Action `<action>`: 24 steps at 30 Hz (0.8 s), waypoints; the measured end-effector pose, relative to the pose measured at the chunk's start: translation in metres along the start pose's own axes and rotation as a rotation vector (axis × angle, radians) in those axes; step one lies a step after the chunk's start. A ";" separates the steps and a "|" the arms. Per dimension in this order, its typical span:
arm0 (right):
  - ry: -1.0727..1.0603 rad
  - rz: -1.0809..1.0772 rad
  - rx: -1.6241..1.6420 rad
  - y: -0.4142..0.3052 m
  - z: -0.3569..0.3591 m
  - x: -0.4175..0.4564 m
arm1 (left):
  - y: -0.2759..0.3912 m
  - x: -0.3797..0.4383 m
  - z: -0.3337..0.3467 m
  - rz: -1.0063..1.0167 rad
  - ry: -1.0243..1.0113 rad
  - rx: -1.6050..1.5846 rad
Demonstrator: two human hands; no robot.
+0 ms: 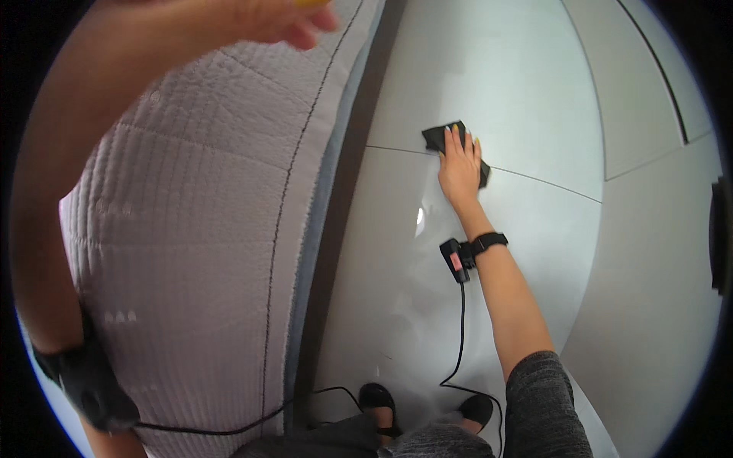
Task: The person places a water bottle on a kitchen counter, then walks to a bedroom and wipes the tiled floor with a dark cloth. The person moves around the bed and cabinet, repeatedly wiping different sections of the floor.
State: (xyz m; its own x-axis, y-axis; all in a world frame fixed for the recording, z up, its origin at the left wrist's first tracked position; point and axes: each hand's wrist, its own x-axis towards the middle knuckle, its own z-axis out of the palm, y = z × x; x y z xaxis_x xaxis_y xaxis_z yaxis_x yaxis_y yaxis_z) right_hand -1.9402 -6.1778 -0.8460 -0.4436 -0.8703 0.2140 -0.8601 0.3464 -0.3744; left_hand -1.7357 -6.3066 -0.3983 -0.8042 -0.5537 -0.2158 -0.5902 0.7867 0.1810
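Observation:
My right hand point(460, 169) lies flat, fingers spread, on a black cloth point(436, 138) pressed against the glossy tiled floor point(395, 252). The cloth lies over a thin tile seam and sticks out on both sides of the hand. At my right wrist a black strap holds a small black device point(456, 260) with a cable. My left hand point(300, 28) is raised close to the camera at the top left, above the quilted bedspread point(200, 229). Its fingers are partly cut off by the frame's edge, and no object shows in it. Another black strapped device point(94, 383) is on the left arm.
The bed's dark side rail point(338, 229) runs along the left of the floor. Pale cabinet-like panels point(647, 229) stand on the right. Black cables point(461, 332) trail past my feet in black shoes point(377, 396) at the bottom.

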 end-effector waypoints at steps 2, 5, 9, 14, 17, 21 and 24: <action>0.021 -0.042 0.014 -0.027 0.030 0.046 | 0.022 0.011 -0.010 0.013 -0.012 0.033; -0.033 -0.175 -0.061 -0.065 0.052 0.076 | 0.026 0.027 -0.013 0.027 -0.022 0.013; -0.413 -0.288 0.106 -0.131 0.056 0.046 | 0.037 0.023 -0.019 0.030 -0.025 0.014; -0.634 -0.665 0.308 -0.213 0.064 -0.064 | 0.037 0.031 -0.007 0.007 -0.050 0.013; -0.779 -0.917 0.395 -0.255 0.050 -0.125 | 0.041 0.023 -0.015 -0.045 -0.074 0.064; -0.988 -1.169 0.441 -0.266 0.023 -0.196 | 0.027 0.031 -0.015 0.093 -0.043 0.169; -1.103 -1.244 0.562 -0.264 0.002 -0.242 | 0.027 0.029 -0.019 0.059 -0.072 0.169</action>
State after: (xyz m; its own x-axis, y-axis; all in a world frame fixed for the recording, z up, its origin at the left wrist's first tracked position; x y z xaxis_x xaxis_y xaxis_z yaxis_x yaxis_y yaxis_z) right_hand -1.6054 -6.0593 -0.8013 0.9193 -0.3929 0.0218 -0.2363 -0.5955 -0.7678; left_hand -1.7761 -6.3064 -0.3817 -0.8266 -0.4889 -0.2789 -0.5169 0.8554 0.0327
